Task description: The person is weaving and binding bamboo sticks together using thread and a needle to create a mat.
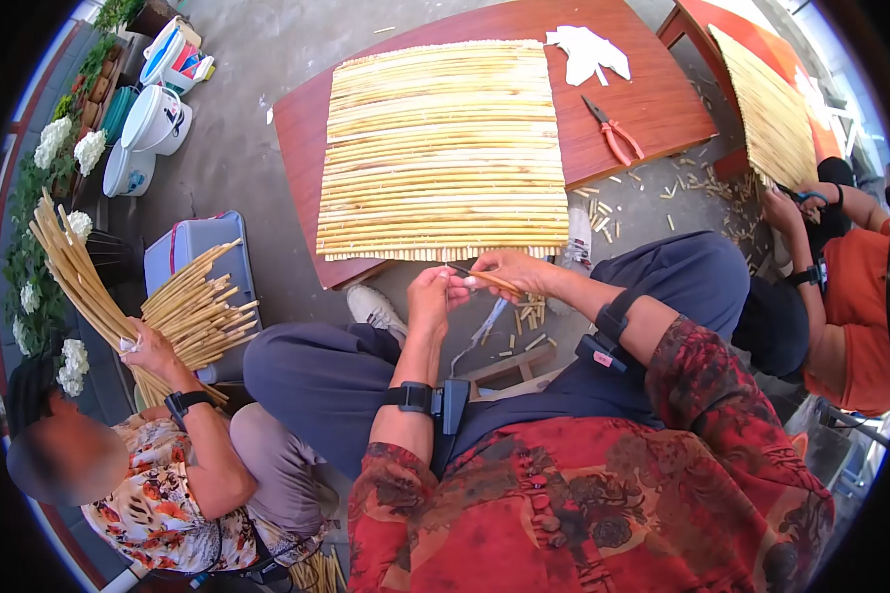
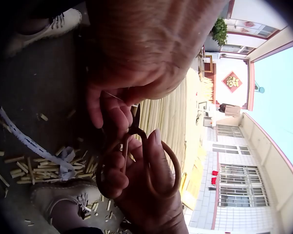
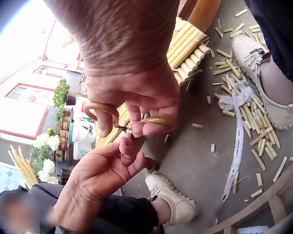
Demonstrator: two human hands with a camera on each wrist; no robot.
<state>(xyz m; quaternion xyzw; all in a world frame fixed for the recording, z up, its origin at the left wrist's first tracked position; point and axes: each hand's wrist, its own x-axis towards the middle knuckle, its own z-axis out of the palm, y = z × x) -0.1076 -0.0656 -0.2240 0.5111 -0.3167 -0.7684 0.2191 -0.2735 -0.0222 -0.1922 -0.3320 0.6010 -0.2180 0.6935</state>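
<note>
My right hand (image 1: 512, 271) grips a pair of scissors (image 2: 147, 170) with brown loop handles, thumb in one loop and fingers in the other. The dark blades meet the fingertips of my left hand (image 1: 433, 299), which pinches a thin thread (image 2: 113, 96); in the right wrist view a fine straight piece also shows against the left fingers. Both hands are close together over my lap, just off the near edge of a mat of pale reed stalks (image 1: 440, 148). That mat lies on a reddish-brown table (image 1: 653, 109).
Red-handled pliers (image 1: 615, 136) and a white cloth (image 1: 588, 52) lie on the table. Cut stalk pieces (image 3: 263, 141) and a white strip (image 3: 237, 146) litter the floor. At left a person holds long stalks (image 1: 84, 267); at right another person works at a second mat (image 1: 766, 104).
</note>
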